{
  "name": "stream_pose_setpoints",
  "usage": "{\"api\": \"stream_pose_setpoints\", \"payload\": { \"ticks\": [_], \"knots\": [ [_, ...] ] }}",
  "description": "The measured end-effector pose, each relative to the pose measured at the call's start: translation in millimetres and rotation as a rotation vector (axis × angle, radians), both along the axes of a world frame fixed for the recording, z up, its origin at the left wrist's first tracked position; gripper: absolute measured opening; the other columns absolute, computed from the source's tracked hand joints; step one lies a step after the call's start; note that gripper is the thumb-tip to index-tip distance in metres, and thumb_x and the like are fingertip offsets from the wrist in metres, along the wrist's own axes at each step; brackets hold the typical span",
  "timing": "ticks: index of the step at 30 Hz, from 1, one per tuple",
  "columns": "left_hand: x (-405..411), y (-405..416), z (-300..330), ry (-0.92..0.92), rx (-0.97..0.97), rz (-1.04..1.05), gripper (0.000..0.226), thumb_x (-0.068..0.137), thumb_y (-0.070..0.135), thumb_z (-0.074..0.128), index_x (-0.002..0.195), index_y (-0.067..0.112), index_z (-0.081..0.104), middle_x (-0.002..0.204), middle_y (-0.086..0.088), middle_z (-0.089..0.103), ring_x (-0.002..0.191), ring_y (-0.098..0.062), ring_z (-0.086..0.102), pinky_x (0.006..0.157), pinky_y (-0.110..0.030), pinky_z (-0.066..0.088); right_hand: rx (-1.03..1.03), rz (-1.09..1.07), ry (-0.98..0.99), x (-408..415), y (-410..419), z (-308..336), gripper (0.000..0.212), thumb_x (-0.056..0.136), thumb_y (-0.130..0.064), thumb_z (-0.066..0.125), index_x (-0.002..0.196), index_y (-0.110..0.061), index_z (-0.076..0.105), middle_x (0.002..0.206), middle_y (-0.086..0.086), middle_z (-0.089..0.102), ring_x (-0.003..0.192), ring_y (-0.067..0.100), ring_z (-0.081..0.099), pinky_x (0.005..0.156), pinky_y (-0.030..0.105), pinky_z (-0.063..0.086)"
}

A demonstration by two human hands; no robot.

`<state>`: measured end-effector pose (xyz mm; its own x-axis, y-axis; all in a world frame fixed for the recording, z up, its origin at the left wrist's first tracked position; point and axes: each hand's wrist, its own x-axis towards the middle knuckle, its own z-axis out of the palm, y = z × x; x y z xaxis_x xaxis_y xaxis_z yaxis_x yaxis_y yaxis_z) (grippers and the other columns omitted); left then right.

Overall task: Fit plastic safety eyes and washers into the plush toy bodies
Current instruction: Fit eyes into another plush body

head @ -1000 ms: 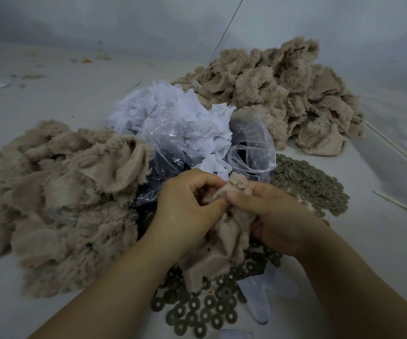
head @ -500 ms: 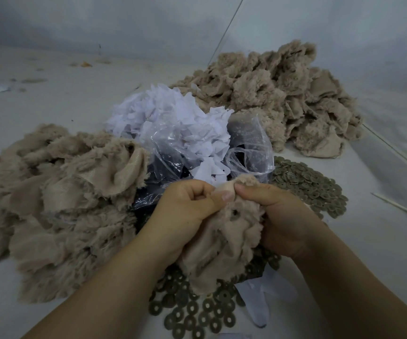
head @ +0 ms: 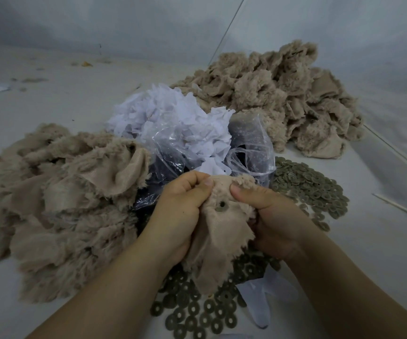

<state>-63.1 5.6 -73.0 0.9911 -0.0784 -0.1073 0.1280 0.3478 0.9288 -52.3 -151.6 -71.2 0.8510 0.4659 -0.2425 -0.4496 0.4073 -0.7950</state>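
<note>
Both thumbs now apart, washer (head: 221, 206) exposed

To my left a heap of plush pieces (head: 58, 204) crowds close against my forearm. Straight ahead, a clear plastic bag (head: 249, 152) and white scraps (head: 173, 118) block my reach. Washers (head: 307, 184) are strewn to my right and beneath my wrists. Bare table (head: 369, 241) lies open far right, up to a thin stick (head: 403, 209), I think loose.
</note>
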Motion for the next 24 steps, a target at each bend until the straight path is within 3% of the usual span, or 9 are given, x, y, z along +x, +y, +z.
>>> {"api": "stream_pose_setpoints", "payload": {
  "ticks": [4, 8, 11, 13, 17, 19, 21, 22, 24],
  "knots": [
    [-1.1, 0.7, -2.1, -0.062, 0.032, -0.006, 0.02, 0.07, 0.023, 0.076, 0.079, 0.006, 0.07, 0.075, -0.017, 0.069, 0.068, -0.024, 0.066, 0.061, -0.031, 0.057, -0.007, 0.002, -0.006, 1.5, -1.7, -1.0, 0.033, 0.093, -0.016, 0.055, 0.116, 0.004, 0.07, 0.112, 0.024, 0.071, 0.097, 0.031, 0.072, 0.08, 0.037, 0.06],
    [0.5, 0.9, -2.9, -0.059, 0.013, 0.012, 0.01, 0.068, 0.017, 0.075, 0.073, 0.008, 0.073, 0.074, -0.018, 0.07, 0.063, -0.023, 0.067, 0.059, -0.03, 0.057, 0.048, 0.056, 0.053, 2.9, -5.6, 0.5, 0.051, 0.096, -0.035, 0.044, 0.118, 0.002, 0.07, 0.12, 0.022, 0.068, 0.11, 0.031, 0.068, 0.093, 0.04, 0.056],
    [1.6, 2.4, -1.9, -0.053, -0.062, 0.013, 0.011, 0.07, 0.014, 0.073, 0.075, 0.004, 0.072, 0.073, -0.018, 0.071, 0.062, -0.022, 0.067, 0.059, -0.03, 0.058, 0.195, 0.035, 0.078, 5.5, -8.6, 3.5, 0.059, 0.088, -0.02, 0.035, 0.136, 0.01, 0.051, 0.136, 0.03, 0.055, 0.123, 0.039, 0.058, 0.105, 0.049, 0.048],
    [2.0, 3.2, -1.3, -0.053, -0.08, 0.011, 0.014, 0.07, 0.014, 0.073, 0.077, 0.002, 0.071, 0.074, -0.019, 0.071, 0.063, -0.023, 0.068, 0.059, -0.03, 0.058, 0.17, 0.026, 0.073, 8.2, -8.9, 0.3, 0.051, 0.087, -0.006, 0.035, 0.13, 0.013, 0.056, 0.132, 0.03, 0.058, 0.123, 0.037, 0.056, 0.105, 0.046, 0.049],
    [1.4, 3.1, -1.4, -0.051, -0.067, 0.011, 0.017, 0.068, 0.014, 0.074, 0.078, 0.002, 0.072, 0.074, -0.019, 0.071, 0.063, -0.023, 0.067, 0.059, -0.031, 0.058, -0.042, 0.005, 0.004, 6.2, -6.1, -7.2, 0.031, 0.089, -0.008, 0.052, 0.106, 0.005, 0.074, 0.112, 0.026, 0.071, 0.097, 0.03, 0.072, 0.083, 0.035, 0.06],
    [1.3, 3.2, -1.8, -0.049, -0.048, 0.012, 0.011, 0.067, 0.015, 0.074, 0.075, 0.006, 0.074, 0.074, -0.018, 0.071, 0.063, -0.023, 0.067, 0.059, -0.03, 0.058, -0.195, -0.03, -0.074, 5.4, -4.5, -7.8, 0.026, 0.091, -0.01, 0.055, 0.103, 0.001, 0.076, 0.114, 0.031, 0.068, 0.094, 0.033, 0.067, 0.093, 0.039, 0.053],
    [1.6, 4.8, -1.6, -0.04, -0.05, 0.01, 0.008, 0.068, 0.014, 0.074, 0.074, 0.008, 0.075, 0.075, -0.018, 0.071, 0.063, -0.023, 0.067, 0.059, -0.03, 0.058, -0.322, -0.061, -0.158, 5.4, -5.8, -6.5, 0.027, 0.1, -0.01, 0.051, 0.118, 0.003, 0.067, 0.126, 0.037, 0.058, 0.104, 0.039, 0.057, 0.108, 0.056, 0.038],
    [2.1, 5.8, -1.9, -0.036, -0.052, 0.01, 0.008, 0.068, 0.013, 0.074, 0.074, 0.008, 0.075, 0.075, -0.018, 0.071, 0.063, -0.023, 0.067, 0.058, -0.029, 0.057, -0.414, -0.067, -0.219, 5.8, -7.3, -5.6, 0.026, 0.103, -0.012, 0.05, 0.121, -0.002, 0.066, 0.124, 0.033, 0.062, 0.106, 0.044, 0.06, 0.109, 0.06, 0.037],
    [2.6, 6.6, -2.3, -0.034, -0.041, 0.003, 0.007, 0.069, 0.013, 0.074, 0.074, 0.007, 0.074, 0.074, -0.018, 0.071, 0.063, -0.022, 0.067, 0.058, -0.028, 0.057, -0.636, -0.08, -0.357, 5.9, -8.8, -2.5, 0.023, 0.104, -0.013, 0.049, 0.118, -0.012, 0.067, 0.111, 0.02, 0.072, 0.106, 0.044, 0.066, 0.1, 0.06, 0.049]
  ]
}}
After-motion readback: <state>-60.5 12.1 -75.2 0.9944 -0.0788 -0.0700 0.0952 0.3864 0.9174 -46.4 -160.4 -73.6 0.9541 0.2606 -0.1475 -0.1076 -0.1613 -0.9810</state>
